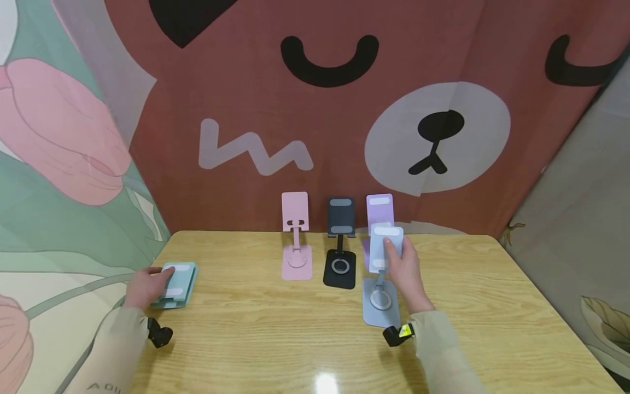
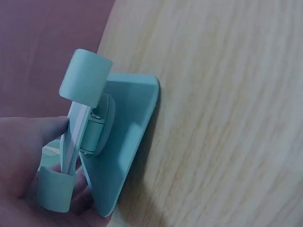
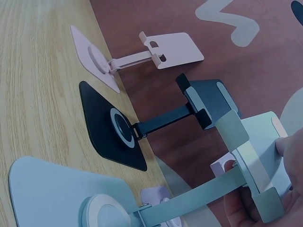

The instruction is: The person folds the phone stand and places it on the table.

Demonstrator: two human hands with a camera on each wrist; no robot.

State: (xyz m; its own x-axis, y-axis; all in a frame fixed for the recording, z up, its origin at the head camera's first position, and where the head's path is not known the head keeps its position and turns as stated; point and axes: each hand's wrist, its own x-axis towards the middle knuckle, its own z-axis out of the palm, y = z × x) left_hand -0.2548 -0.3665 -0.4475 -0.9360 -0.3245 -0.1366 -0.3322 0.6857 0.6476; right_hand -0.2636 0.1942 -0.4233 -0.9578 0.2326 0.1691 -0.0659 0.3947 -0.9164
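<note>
In my right hand [image 1: 404,269] is the upper plate of a light blue phone stand [image 1: 380,303], thumb on the front and fingers behind. Its arm is raised, and the base tilts near the table in the right wrist view. At the table's left side my left hand [image 1: 147,287] grips a folded teal phone stand [image 1: 181,282], thumb on its top plate; the left wrist view shows the teal base [image 2: 128,137] low against the wood. Behind the light blue stand, partly hidden by it, a purple phone stand [image 1: 380,207] stands unfolded.
A black phone stand [image 1: 340,268] and a pink phone stand [image 1: 297,262] stand unfolded in a row near the back of the wooden table [image 1: 256,339]. A brown bear-print cloth [image 1: 339,131] hangs right behind the table's back edge.
</note>
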